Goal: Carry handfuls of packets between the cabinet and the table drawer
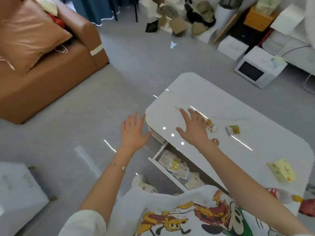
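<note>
Cartoon shirt (179, 217) fills the bottom of the head view, and just past it the drawer (163, 165) under the white table (238, 106) stands pulled out, packets (175, 165) piled inside. My left hand (133, 132) hangs over the floor at the table's corner, fingers spread, holding nothing; my right hand (192, 127) hovers flat over the tabletop, also released, just beside a small snack packet (211, 126), with another wrapper (233, 129), a round sweet (215, 141) and a yellow pack (282, 170) loose on top. My judgement: early stage, drawer open, several loose items not yet picked up.
</note>
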A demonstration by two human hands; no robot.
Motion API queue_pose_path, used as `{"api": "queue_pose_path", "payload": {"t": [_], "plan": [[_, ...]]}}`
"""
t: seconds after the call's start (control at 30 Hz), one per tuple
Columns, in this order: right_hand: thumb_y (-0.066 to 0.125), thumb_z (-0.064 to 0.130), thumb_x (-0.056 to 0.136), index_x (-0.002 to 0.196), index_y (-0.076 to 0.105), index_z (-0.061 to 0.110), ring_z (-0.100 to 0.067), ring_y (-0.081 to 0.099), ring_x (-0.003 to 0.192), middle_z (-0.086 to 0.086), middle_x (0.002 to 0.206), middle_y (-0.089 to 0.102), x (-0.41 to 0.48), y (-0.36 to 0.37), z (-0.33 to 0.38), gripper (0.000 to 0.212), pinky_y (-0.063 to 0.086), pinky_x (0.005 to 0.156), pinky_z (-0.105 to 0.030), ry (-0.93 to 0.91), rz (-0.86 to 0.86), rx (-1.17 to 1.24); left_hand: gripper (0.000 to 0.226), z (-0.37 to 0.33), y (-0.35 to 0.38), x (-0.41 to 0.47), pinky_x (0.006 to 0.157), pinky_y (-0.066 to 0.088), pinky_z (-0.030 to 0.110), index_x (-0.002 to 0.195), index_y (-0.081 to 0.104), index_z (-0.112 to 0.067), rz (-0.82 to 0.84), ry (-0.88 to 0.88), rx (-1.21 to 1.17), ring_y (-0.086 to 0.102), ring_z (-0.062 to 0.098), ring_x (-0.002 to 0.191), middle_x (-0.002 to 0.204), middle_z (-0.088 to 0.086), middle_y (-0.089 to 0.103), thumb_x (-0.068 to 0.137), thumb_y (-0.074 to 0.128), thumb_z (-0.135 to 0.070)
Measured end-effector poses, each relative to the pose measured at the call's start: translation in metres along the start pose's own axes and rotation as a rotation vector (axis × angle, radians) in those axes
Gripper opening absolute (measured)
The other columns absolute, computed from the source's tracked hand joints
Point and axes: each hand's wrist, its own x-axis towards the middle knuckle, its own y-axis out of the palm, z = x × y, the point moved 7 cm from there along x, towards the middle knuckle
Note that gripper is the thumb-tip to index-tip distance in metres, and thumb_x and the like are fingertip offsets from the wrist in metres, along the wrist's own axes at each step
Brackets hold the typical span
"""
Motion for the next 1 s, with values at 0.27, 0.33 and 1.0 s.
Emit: {"api": "queue_pose_path", "payload": {"t": [0.27,0.33,1.0], "plan": [[0.052,0.046,0.091,0.153,0.013,0.029,-0.031,0.01,0.146,-0.01,0.158,0.017,0.068,0.024,0.166,0.075,0.016,0.115,-0.047,-0.202,0.076,0.008,0.081,0.149,-0.046,-0.01,0.117,0.01,0.048,0.151,0.019,-0.03,-0.042,-0.244,-0.015,0.013,0.034,0.145,0.16,0.007,0.013,0.081,0.036,-0.065],[0.055,0.045,0.09,0.152,0.015,0.029,-0.03,0.011,0.145,-0.009,0.156,0.019,0.086,0.032,0.206,0.075,0.017,0.115,-0.045,-0.212,0.094,0.045,0.078,0.192,-0.06,-0.012,0.117,0.009,0.048,0.151,0.02,-0.03,-0.051,-0.286,-0.029,0.011,0.033,0.146,0.16,0.006,0.012,0.085,0.041,-0.065],[0.059,0.045,0.089,0.151,0.02,0.029,-0.03,0.023,0.14,-0.011,0.151,0.028,0.252,0.09,0.521,0.075,0.023,0.11,-0.044,-0.599,0.215,0.036,0.077,0.466,-0.12,-0.009,0.118,0.006,0.048,0.15,0.022,-0.03,-0.185,-0.795,-0.131,0.008,0.031,0.146,0.16,0.003,0.013,0.084,0.039,-0.064]]}}
